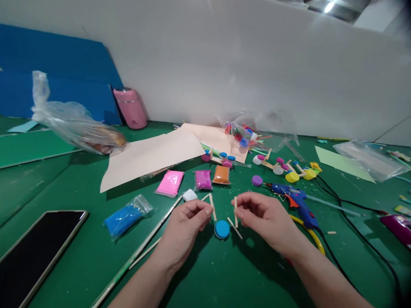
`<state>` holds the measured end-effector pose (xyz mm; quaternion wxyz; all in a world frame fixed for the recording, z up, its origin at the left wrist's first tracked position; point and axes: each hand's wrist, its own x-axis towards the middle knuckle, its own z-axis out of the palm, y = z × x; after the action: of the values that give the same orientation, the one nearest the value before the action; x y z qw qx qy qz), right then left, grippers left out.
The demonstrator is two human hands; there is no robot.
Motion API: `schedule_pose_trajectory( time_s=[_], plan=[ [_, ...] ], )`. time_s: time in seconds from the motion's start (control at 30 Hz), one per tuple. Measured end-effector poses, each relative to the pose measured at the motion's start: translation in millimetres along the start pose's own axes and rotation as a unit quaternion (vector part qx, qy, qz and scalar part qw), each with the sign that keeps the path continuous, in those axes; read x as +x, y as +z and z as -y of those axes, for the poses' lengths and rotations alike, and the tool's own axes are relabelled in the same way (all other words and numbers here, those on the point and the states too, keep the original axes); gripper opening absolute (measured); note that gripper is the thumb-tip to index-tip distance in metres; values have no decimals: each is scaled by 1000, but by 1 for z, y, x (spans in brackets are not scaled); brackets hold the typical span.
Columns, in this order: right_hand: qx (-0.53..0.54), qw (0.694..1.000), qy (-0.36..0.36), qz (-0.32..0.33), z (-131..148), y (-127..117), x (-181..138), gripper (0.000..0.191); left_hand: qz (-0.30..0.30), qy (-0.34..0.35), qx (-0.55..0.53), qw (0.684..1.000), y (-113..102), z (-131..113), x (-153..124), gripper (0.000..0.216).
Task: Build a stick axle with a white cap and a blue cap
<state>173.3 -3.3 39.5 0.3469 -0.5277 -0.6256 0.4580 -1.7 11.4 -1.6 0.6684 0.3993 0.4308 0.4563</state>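
My left hand [186, 225] is pinched on a short wooden stick [212, 206], held upright just above the green mat. My right hand [262, 219] is pinched on another short wooden stick [236, 211], also held upright. Between the two hands a blue bottle cap [222, 229] lies on the mat, with a loose stick [235, 228] beside it. A white cap [189, 195] lies just beyond my left hand.
A blue glue gun [296, 201] with black cord lies right of my right hand. Packets of pink [170, 183], magenta [203, 179], orange [221, 175] and blue clay [125, 216], peach paper [148, 156], cap-and-stick models [286, 168], a pink bottle [130, 107], a phone [30, 253].
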Motion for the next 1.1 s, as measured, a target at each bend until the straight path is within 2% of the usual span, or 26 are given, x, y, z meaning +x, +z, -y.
schedule_pose_trajectory(
  time_s=[0.13, 0.37, 0.67, 1.1],
  plan=[
    [116, 993, 18, -25, -9, 13, 20, 15, -6, 3, 46, 999, -1, 2, 0, 13],
    [176, 984, 35, 2, -22, 21, 18, 13, -19, -1, 129, 992, 1, -2, -3, 15],
    [134, 991, 24, 0, -30, 23, 16, 12, -41, 2, 159, 986, 4, -2, -2, 15],
    [97, 995, 18, 11, -27, 25, 14, 15, -30, -16, 191, 981, 5, 1, -3, 16]
  ],
)
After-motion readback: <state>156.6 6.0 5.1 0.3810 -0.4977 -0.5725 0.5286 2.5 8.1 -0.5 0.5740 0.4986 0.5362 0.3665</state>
